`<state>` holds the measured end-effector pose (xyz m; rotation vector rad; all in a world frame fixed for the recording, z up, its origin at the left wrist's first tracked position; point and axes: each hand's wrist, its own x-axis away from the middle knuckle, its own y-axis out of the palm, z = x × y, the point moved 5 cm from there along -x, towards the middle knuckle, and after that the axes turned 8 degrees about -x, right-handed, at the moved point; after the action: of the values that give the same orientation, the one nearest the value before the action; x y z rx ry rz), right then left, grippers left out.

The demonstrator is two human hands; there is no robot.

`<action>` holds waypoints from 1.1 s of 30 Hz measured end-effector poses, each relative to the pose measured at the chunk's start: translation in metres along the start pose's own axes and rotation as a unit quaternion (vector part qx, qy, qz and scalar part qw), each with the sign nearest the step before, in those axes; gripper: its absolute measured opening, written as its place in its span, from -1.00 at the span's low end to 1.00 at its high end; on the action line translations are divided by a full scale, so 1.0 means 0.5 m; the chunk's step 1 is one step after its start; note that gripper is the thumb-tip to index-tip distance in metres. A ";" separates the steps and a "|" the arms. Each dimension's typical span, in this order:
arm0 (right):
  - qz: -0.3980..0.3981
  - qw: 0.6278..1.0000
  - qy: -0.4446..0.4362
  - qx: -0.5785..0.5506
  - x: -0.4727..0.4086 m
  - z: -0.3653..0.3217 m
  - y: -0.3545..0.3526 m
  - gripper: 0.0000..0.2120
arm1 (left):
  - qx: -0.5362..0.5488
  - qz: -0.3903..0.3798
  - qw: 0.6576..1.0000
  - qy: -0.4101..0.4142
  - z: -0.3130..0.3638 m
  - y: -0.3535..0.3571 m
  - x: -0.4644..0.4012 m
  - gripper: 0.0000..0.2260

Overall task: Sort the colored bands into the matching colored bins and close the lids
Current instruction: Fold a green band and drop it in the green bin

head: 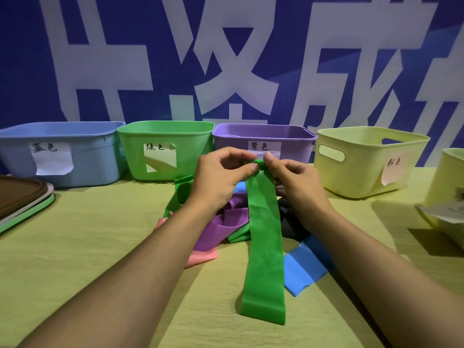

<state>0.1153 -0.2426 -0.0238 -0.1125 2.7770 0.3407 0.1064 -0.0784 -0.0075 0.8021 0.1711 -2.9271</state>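
Observation:
A long green band point(263, 247) hangs from both hands over the table. My left hand point(221, 177) and my right hand point(291, 179) pinch its rolled top end between thumbs and fingers, in front of the purple bin point(291, 149). Under my hands lies a heap of bands: purple point(221, 229), pink point(203, 257), blue point(306, 267), a dark one point(288, 217) and another green one point(180, 194). Along the back stand the blue bin point(95, 159), the green bin point(190, 151), the purple one and a yellow bin point(364, 172), all open-topped with paper labels.
A stack of lids point(22, 202), brown on top with a green one at the bottom, lies at the table's left edge. Another pale yellow bin point(449, 179) stands at the far right. A blue wall with large white characters rises right behind the bins.

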 end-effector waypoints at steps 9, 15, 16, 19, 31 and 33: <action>-0.039 0.998 -0.051 -0.011 -0.007 0.001 0.001 -0.93 | -0.019 -0.026 0.999 -0.026 -0.011 0.007 -0.001 -0.79; -0.073 0.995 -0.066 -0.022 -0.010 0.005 0.007 -0.81 | -0.068 -0.020 0.995 -0.067 -0.027 0.007 0.001 -0.66; -0.077 0.994 -0.069 -0.019 -0.011 0.005 0.007 -0.81 | -0.073 -0.015 0.995 -0.066 -0.028 0.006 0.000 -0.67; -0.083 0.994 -0.069 -0.012 -0.010 0.005 0.009 -0.83 | -0.069 -0.008 0.996 -0.056 -0.028 0.005 -0.001 -0.73; -0.027 0.999 0.006 0.044 0.004 0.006 0.010 -0.57 | -0.057 -0.011 0.997 -0.052 -0.023 0.007 0.001 -0.81; -0.023 0.999 0.003 0.041 0.005 0.003 0.009 -0.58 | -0.052 -0.014 0.997 -0.053 -0.024 0.008 0.000 -0.84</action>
<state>0.1131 -0.2379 -0.0249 -0.1577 2.7854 0.2137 0.1129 -0.0809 -0.0184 0.6328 0.3257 -2.9496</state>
